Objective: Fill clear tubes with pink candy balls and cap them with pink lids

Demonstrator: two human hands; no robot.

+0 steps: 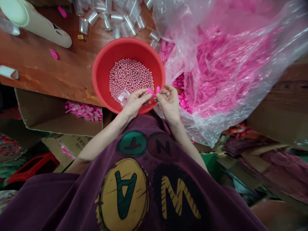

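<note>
Over the near right rim of a red plastic bowl (99, 75), my two hands are close together. My left hand (135, 102) pinches a bright pink plastic piece (150, 92) between thumb and fingers. Just beside it, a smaller pink plastic cap-like piece (158, 89) is pinched in my right hand (170, 102). I cannot tell whether the two pieces touch. Many round pink beads (130, 73) cover the bowl's bottom. A small clear plastic cup (123, 96) lies on them, next to my left wrist.
Clear plastic cups (117, 17) lie heaped behind the bowl. To the right spreads a big clear bag (231, 77) of pink plastic parts. A cardboard box (40, 112) at lower left holds bead-filled pink items (84, 110). A pale cylinder (45, 27) lies on the wooden table (74, 69).
</note>
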